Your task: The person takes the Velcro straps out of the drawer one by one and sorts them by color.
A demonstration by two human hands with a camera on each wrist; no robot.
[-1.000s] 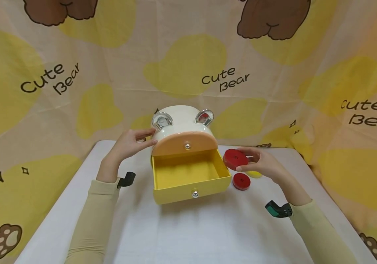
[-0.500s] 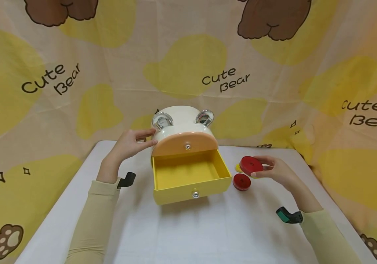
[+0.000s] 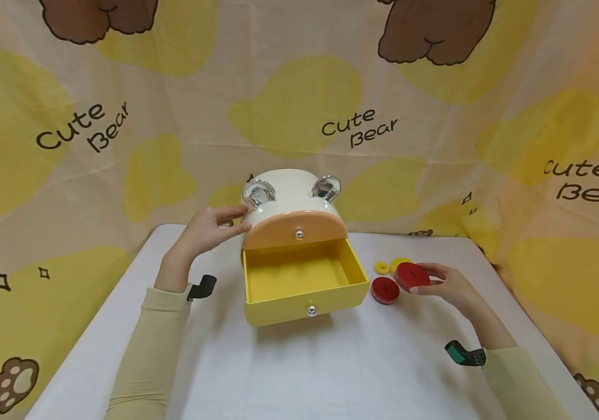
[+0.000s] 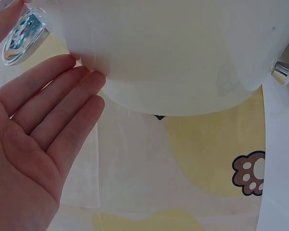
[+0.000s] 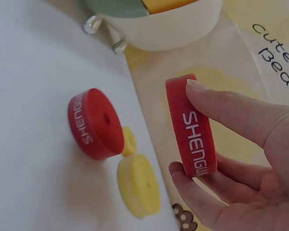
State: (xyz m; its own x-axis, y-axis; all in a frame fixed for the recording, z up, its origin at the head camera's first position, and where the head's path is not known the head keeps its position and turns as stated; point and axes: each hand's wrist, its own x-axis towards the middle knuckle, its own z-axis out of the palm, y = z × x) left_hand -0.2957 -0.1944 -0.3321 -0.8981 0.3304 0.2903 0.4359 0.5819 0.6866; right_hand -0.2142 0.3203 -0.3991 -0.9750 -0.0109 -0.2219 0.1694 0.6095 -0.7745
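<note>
In the head view my right hand [image 3: 448, 286] pinches a red ribbon roll [image 3: 412, 277] by its edge, above the table. White lettering runs along its band [image 5: 191, 126] in the right wrist view. A second red roll [image 3: 385, 290] lies on the table, close to a yellow roll [image 5: 138, 185] and a small yellow ring [image 3: 381, 268]. My left hand [image 3: 207, 231] touches the side of a white drawer box [image 3: 291, 189] with silver ears. Its fingers look nearly straight in the left wrist view. The box's yellow lower drawer [image 3: 304, 300] is pulled out, with nothing inside.
Above that drawer, the orange upper drawer [image 3: 295, 227] is closed. A white cloth covers the table [image 3: 299, 373]. Behind it hangs a printed bear curtain [image 3: 278, 87].
My right hand has moved away from the drawer, to the right and lower, carrying the red ribbon roll. The yellow roll and small ring have come into clearer view. My left hand stays put.
</note>
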